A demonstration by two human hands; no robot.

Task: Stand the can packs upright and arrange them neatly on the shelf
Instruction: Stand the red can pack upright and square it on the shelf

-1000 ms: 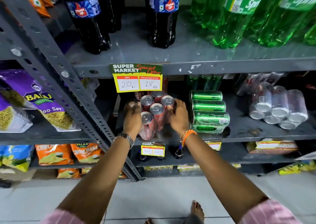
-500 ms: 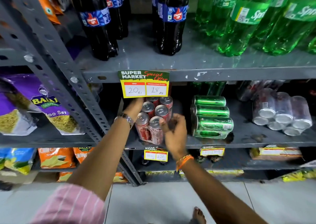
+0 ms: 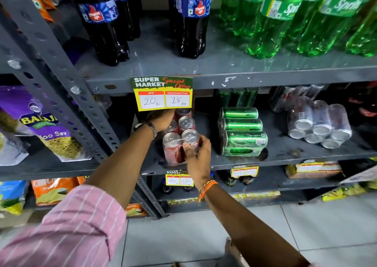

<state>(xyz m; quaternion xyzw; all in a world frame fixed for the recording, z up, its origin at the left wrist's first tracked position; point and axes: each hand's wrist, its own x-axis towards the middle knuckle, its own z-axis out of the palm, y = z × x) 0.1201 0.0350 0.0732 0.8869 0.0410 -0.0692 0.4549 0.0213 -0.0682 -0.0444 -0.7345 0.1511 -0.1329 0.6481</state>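
Observation:
A shrink-wrapped pack of red cans (image 3: 173,150) stands nearly upright on the middle shelf (image 3: 285,156), silver tops facing up and toward me. My left hand (image 3: 161,119) grips the pack's far left side, partly behind the price tag. My right hand (image 3: 196,154) holds the pack's front right corner. To its right, a pack of green cans (image 3: 241,132) lies on its side. Farther right, a pack of silver-topped cans (image 3: 320,126) lies tilted with its tops facing me.
A yellow price tag (image 3: 162,95) hangs from the upper shelf edge above the red pack. Dark cola bottles (image 3: 106,21) and green soda bottles (image 3: 285,17) stand above. Upright green cans (image 3: 236,97) stand behind. A slotted steel post (image 3: 67,79) and snack bags (image 3: 47,128) are left.
The red pack has been tipped from lying on its side to nearly upright. My left hand moved to its back left, my right hand to its front right corner.

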